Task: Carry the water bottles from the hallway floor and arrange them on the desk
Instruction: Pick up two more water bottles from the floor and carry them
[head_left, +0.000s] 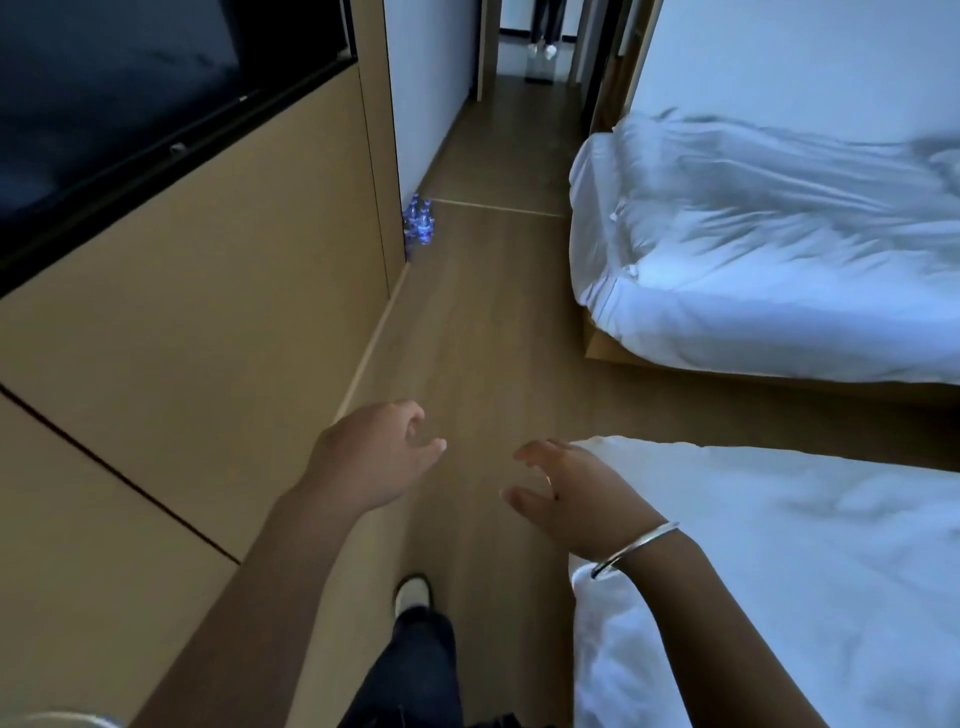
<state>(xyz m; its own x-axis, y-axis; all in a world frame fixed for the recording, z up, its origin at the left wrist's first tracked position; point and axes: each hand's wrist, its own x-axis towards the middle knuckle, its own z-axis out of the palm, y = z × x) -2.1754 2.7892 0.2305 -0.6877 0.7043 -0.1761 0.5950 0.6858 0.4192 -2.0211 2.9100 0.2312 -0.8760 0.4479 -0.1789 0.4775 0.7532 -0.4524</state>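
both hands out front, left hand (371, 457) and right hand (576, 488) loosely spread, holding nothing, likely readying to reach; cluster of clear blue-labelled plastic water bottles (418, 224) waits at eleven o'clock, against the wall corner on the wooden floor (483, 322)

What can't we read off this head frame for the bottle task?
- Water bottles: too small and far in the head view to count; the wall corner may hide some.
- Desk: not in view.
- Person in the far doorway: cut off by the top edge, only legs and shoes.
- TV: cut off by the left and top edges.
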